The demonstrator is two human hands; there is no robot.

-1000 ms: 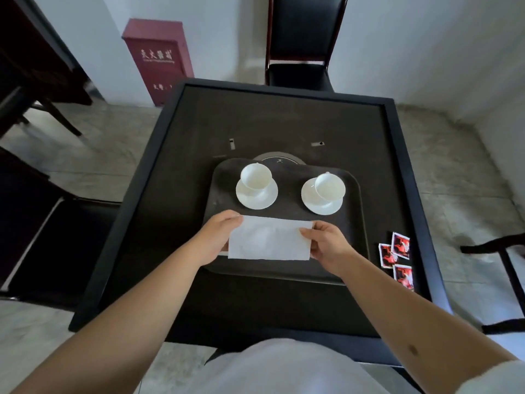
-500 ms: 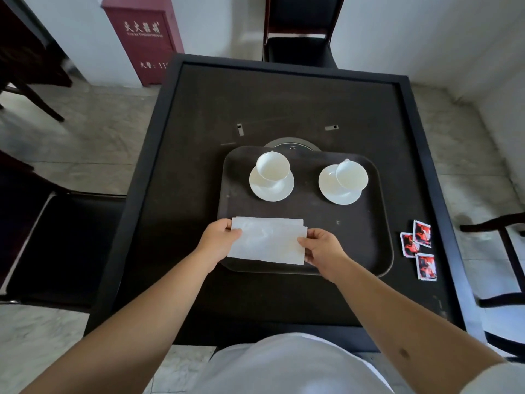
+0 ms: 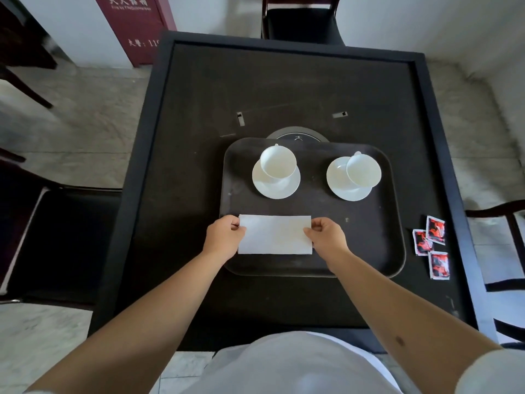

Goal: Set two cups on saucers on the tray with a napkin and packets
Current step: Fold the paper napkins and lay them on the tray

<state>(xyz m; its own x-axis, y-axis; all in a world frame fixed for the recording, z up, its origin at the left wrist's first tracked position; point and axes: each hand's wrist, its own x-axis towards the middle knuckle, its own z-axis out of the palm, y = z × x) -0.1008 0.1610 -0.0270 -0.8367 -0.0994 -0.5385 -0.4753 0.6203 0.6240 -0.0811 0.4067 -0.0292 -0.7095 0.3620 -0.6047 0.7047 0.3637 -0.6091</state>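
Observation:
A dark tray [image 3: 366,245] lies on the black table. On its far half stand two white cups on white saucers: the left cup [image 3: 277,161] on its saucer [image 3: 276,186], the right cup [image 3: 363,169] on its saucer [image 3: 341,183]. A folded white napkin [image 3: 275,235] lies flat on the tray's near left part. My left hand [image 3: 224,237] pinches its left end and my right hand [image 3: 326,237] pinches its right end. Three red packets [image 3: 431,245] lie on the table right of the tray.
The black table [image 3: 181,194] has a raised rim and a round inset [image 3: 298,135] behind the tray. Dark chairs stand at the far side [image 3: 301,21], left [image 3: 56,245] and right [image 3: 505,245]. A red cabinet [image 3: 136,27] stands by the wall.
The napkin has been lowered and squared up flat on the tray's near left part, both hands still on its ends. My head has tilted further down over the table.

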